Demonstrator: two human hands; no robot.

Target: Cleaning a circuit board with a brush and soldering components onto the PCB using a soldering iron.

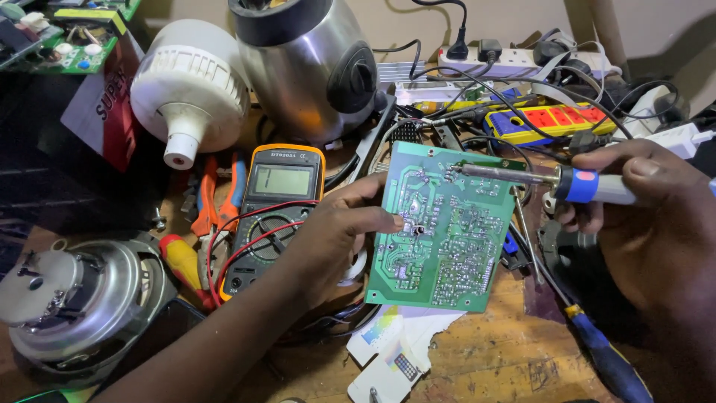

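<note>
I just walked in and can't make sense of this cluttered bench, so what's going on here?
A person holds a green printed circuit board upright by its left edge with the left hand, solder side facing them. The right hand grips a blue-and-white-handled soldering iron, its metal tip at the board's upper part. A yellow digital multimeter with red and black leads lies behind on the wooden workbench.

A circuit board [440,227] is held up mid-bench, the left hand [339,235] at its left edge. From the right, the right hand [656,224] lays a soldering iron [537,179] across its top. A multimeter [272,213] lies left; a power strip [556,119] lies behind.
</note>
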